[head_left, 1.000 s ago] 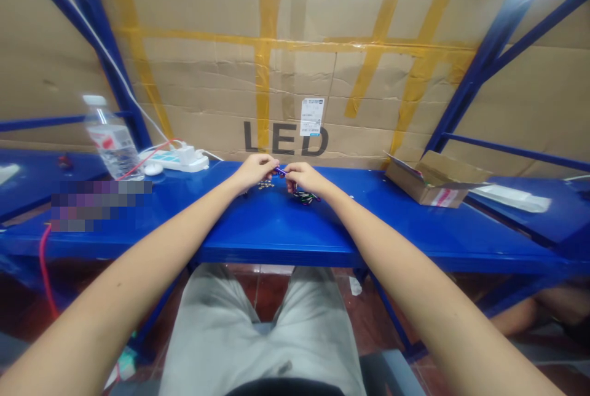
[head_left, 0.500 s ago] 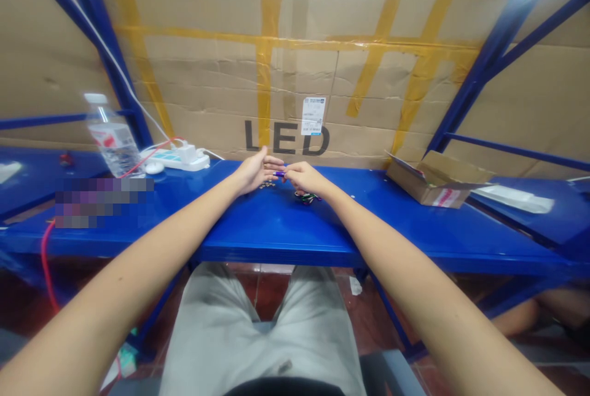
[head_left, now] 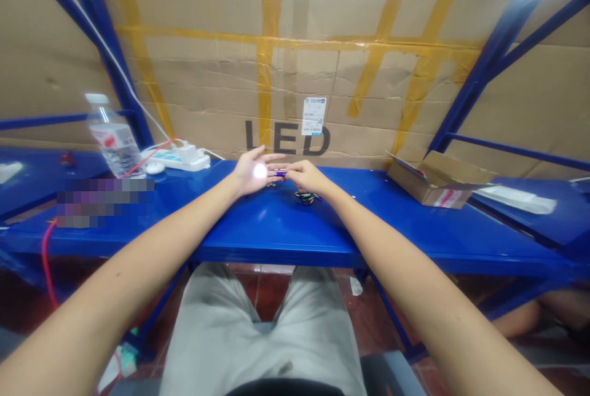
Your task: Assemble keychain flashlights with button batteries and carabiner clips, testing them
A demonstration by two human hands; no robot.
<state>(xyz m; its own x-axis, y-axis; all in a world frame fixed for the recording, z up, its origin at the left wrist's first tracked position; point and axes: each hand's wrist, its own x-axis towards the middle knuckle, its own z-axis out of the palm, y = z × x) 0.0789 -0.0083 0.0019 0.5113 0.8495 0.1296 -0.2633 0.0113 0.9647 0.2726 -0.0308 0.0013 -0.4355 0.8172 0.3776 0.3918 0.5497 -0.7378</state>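
A slim purple mini flashlight (head_left: 279,173) is pinched in the fingers of my right hand (head_left: 304,177), above the blue table. It points left and throws a bright white spot onto the palm of my left hand (head_left: 251,174). The left palm faces it with the fingers spread, and the flashlight's front end lies close to those fingers; whether they touch it I cannot tell. On the table under my right hand is a small heap of shiny coloured metal pieces (head_left: 308,198). Several tiny gold-coloured bits (head_left: 271,185) lie just below my left fingers, partly hidden.
An open cardboard box (head_left: 442,181) stands at the right on the blue table (head_left: 276,230). To the left are a water bottle (head_left: 115,141), a white power strip (head_left: 179,157) with cables, and a blurred-out item (head_left: 101,199). A large cardboard sheet (head_left: 207,88) closes off the back.
The flashlight has come on, and a bright spot now shows on my left palm. My left fingers have opened and spread a little; my right hand has barely moved.
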